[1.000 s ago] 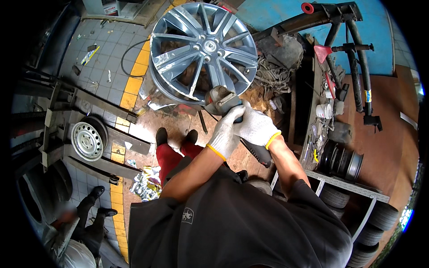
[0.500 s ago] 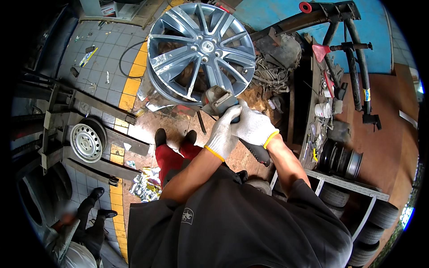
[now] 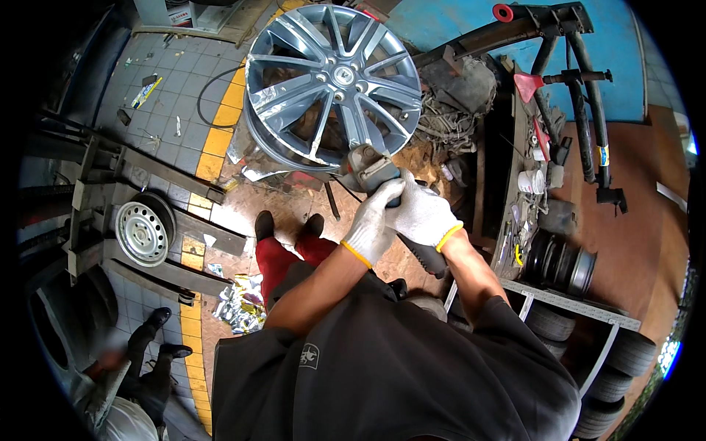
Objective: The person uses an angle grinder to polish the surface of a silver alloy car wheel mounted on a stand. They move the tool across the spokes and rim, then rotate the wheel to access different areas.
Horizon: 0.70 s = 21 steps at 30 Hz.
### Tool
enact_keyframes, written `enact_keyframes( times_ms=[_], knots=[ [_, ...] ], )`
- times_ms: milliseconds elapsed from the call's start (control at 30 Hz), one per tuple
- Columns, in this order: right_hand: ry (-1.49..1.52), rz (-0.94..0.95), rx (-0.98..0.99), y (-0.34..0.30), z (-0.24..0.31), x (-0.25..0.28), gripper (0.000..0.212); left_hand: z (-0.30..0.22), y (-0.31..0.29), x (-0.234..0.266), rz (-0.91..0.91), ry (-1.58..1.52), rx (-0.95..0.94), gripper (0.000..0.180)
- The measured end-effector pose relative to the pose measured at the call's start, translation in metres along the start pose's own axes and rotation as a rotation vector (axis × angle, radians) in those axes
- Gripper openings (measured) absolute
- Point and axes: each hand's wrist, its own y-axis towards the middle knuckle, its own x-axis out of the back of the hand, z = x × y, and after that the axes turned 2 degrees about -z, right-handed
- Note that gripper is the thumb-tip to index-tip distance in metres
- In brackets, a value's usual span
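A grey multi-spoke alloy wheel (image 3: 334,110) lies face up in front of me, its near spokes and rim edge scraped pale. Both my hands wear white knitted gloves with yellow cuffs and are closed around an angle grinder (image 3: 373,176). My left hand (image 3: 373,220) wraps the grinder near its head, while my right hand (image 3: 423,213) grips the body just behind. The grinder's dark rear end sticks out below my right hand. Its head sits at the wheel's near rim; whether it touches the metal I cannot tell.
A silver steel wheel (image 3: 145,231) rests on metal rails at left. Crumpled foil (image 3: 243,303) lies on the floor. A seated person (image 3: 132,382) is at lower left. On the right stand a cluttered bench (image 3: 531,180) and stacked tyres (image 3: 607,382). A black cable (image 3: 202,110) loops left of the wheel.
The grinder and both my hands have shifted slightly right and toward me along the near rim. My grip looks the same.
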Motion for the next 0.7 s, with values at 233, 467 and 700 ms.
enact_keyframes(
  times_ms=[233, 467, 700],
  knots=[
    [0.046, -0.030, 0.044, -0.001, 0.003, -0.008, 0.089, -0.006, -0.003, 0.009, -0.018, 0.050, -0.066, 0.027],
    [0.090, -0.053, 0.109, 0.003, 0.003, -0.029, 0.092, -0.016, -0.014, 0.018, -0.039, 0.104, -0.107, 0.029],
    [0.090, -0.036, 0.110, -0.004, 0.015, -0.031, 0.092, -0.016, -0.016, 0.032, -0.070, 0.058, -0.098, 0.031]
  ],
)
